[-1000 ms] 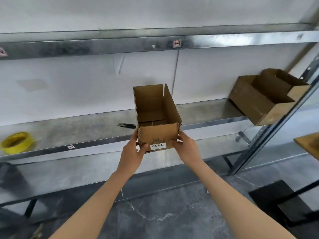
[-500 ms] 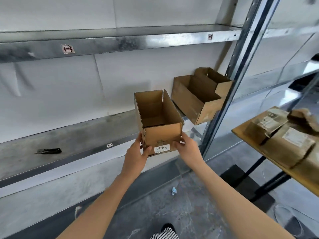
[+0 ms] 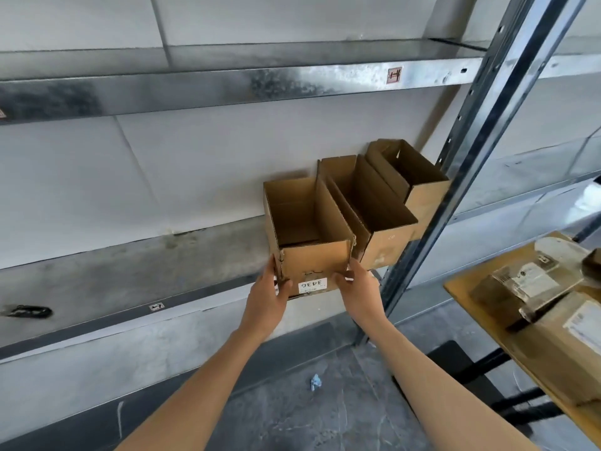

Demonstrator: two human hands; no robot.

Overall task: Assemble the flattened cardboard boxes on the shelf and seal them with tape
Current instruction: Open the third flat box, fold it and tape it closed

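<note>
Brown cardboard was seen in three open-topped boxes set on a metal shelf (image 3: pixel 130 278), all left of its grey post (image 3: pixel 455 177). The far box (image 3: pixel 419 190), nearest the post, and the middle box (image 3: pixel 374 222) were already stood up, touching each other. The held box (image 3: pixel 312 255), furthest left of the post and just beside the middle box, was kept at the shelf's front edge. The left hand (image 3: pixel 265 299) was clamped on its left front corner and the right hand (image 3: pixel 359 292) on its right, with the fingers curled onto the card.

Whether it rested fully on the shelf could not be told. Bottom tape could not be made out, and no tape roll was shown. Placing was judged nearly done, with the tops left to be sealed.

Right of the post, a wooden table (image 3: pixel 461 288) was loaded with parcels (image 3: pixel 520 288). A grey floor (image 3: pixel 292 418) was seen below.
</note>
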